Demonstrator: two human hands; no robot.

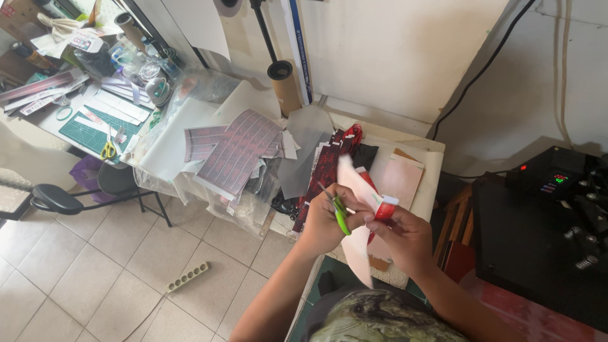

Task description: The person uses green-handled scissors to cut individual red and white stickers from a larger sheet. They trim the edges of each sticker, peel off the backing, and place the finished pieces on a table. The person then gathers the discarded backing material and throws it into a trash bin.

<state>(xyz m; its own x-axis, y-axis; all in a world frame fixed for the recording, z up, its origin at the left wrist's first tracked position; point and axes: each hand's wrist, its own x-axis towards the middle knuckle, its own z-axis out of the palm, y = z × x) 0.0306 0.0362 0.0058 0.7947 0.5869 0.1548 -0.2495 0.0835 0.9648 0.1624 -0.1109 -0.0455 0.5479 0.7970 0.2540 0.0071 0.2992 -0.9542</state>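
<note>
Two hands: green scissors (340, 214), red-white strip (384, 209).

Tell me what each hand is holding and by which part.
The left hand grips small green-handled scissors by their handles. The right hand pinches a long white strip with a red end at that red end.

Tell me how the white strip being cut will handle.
The white strip is probably thin, light and floppy: it curves between the hands. The right hand pinches its red-and-white end, likely steadying it against the green-handled scissors.
</note>
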